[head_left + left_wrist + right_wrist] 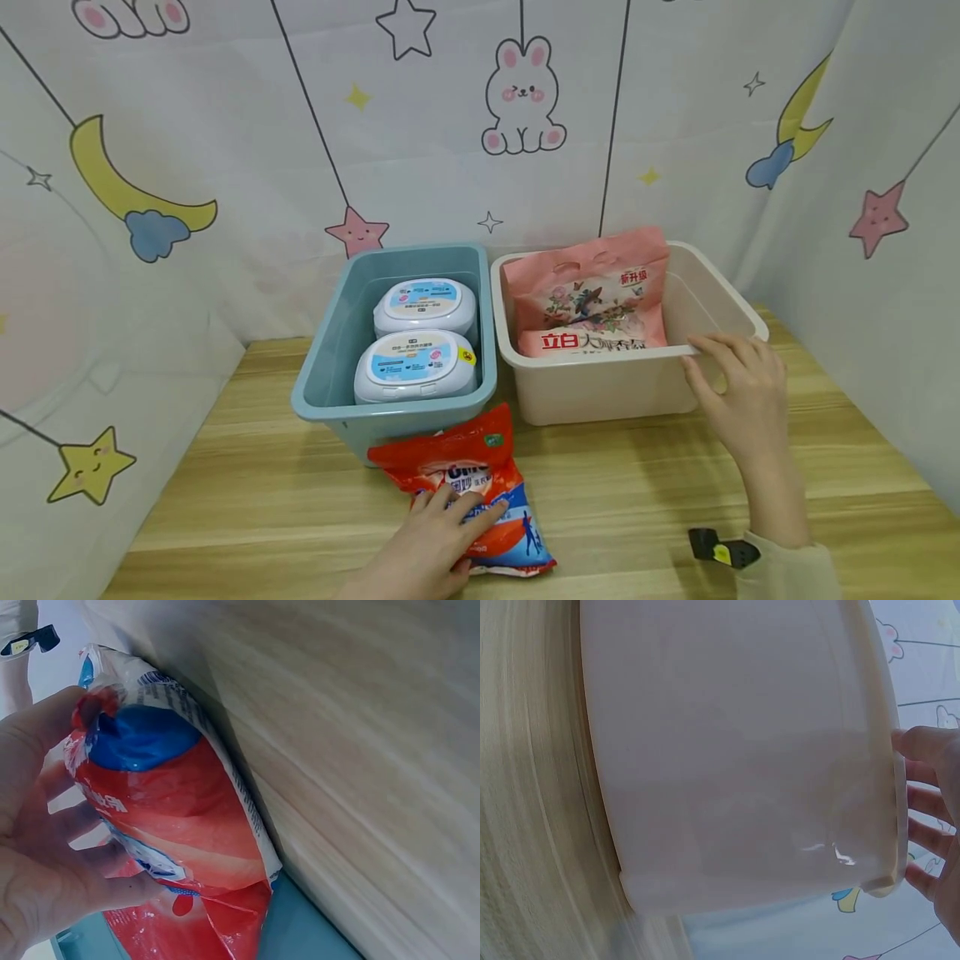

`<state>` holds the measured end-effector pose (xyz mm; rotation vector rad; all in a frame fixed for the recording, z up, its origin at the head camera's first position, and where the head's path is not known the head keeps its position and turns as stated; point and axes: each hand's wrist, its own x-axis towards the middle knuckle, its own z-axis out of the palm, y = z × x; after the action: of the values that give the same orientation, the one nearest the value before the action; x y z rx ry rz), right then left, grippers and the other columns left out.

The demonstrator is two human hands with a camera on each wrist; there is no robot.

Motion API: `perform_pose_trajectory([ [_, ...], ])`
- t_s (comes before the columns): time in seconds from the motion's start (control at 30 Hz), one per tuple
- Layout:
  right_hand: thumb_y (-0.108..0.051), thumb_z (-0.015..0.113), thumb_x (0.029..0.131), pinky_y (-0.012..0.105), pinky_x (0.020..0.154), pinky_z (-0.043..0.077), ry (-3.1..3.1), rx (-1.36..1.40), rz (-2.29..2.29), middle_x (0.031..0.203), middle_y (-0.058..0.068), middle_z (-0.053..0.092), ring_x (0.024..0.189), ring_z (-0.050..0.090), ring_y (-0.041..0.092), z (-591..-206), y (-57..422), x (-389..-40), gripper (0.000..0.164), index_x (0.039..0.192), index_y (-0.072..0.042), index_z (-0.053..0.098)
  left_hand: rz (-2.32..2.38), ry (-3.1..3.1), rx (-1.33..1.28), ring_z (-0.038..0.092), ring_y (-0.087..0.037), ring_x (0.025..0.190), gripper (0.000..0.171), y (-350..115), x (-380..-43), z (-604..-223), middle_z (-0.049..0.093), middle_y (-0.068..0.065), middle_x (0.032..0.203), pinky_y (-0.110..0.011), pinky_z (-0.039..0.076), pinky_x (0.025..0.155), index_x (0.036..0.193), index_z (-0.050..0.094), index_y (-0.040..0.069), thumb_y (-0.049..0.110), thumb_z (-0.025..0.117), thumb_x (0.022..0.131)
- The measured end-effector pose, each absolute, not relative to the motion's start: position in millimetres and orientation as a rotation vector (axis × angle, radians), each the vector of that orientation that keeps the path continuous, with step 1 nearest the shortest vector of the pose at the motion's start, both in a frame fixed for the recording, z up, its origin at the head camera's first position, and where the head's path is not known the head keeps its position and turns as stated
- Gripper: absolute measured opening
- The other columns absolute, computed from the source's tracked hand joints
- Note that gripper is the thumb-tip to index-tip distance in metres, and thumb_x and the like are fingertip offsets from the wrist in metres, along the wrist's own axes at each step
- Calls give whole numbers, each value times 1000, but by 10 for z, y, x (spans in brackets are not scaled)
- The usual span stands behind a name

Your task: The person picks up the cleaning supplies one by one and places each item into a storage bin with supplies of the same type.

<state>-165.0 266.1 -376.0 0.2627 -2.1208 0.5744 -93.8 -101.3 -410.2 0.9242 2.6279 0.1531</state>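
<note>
Half the red bag hides under left hand.

On my head view, the pink bag in the white bin reads "立白" in red along its bottom band, with "新升级" at its two o'clock corner. The red bag and the tub labels carry print too small for me to read.
</note>
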Motion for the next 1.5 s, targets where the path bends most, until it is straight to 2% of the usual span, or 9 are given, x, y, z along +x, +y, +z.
perform_pose_trajectory([
  [0.23,-3,75,74,55,88,33,-2125,270,577,105,21,65,103,50,40,-3760,2658,-1653,31,105,0,69,68,2637,1039,48,-32,125,72,-1035,-936,-4099,52,4,140,-55,48,96,144,37,41,35,73,83],
  [0.37,-2,76,73,55,87,33,-2119,272,580,104,21,65,102,50,40,-3767,2661,-1650,32,104,0,69,10,2637,1214,50,-26,122,71,-1080,-936,-4101,53,6,138,-50,50,95,145,36,40,39,71,84],
  [0.63,-2,76,73,56,89,33,-2115,266,581,104,21,65,102,51,39,-3774,2654,-1645,32,104,0,69,-8,2672,1542,55,-19,114,65,-1184,-927,-4135,57,6,132,-47,52,92,147,36,34,41,65,89],
  [0.87,-3,76,74,57,89,33,-2116,265,582,104,20,65,102,51,39,-3772,2654,-1640,31,104,0,69,-35,2708,1625,54,-15,109,61,-1192,-908,-4143,57,7,130,-42,53,91,147,35,32,44,59,92],
  [1.13,-2,76,73,58,88,33,-2106,271,582,104,21,65,101,51,39,-3772,2657,-1640,31,103,0,70,-41,2650,1575,53,-16,120,61,-1173,-891,-4099,52,8,140,-44,51,96,151,25,36,53,44,96],
  [1.4,-4,75,74,59,90,33,-2106,274,578,103,21,65,101,51,40,-3771,2661,-1643,30,103,0,70,-47,2685,1663,55,-14,119,58,-1114,-880,-4079,54,8,138,-40,52,96,150,29,33,47,48,97],
  [1.5,-5,75,74,59,90,34,-2105,276,573,103,21,65,101,52,40,-3769,2656,-1648,30,103,0,69,-42,2696,1684,56,-14,119,57,-1099,-874,-4070,55,8,137,-40,52,96,150,31,33,49,45,97],
])
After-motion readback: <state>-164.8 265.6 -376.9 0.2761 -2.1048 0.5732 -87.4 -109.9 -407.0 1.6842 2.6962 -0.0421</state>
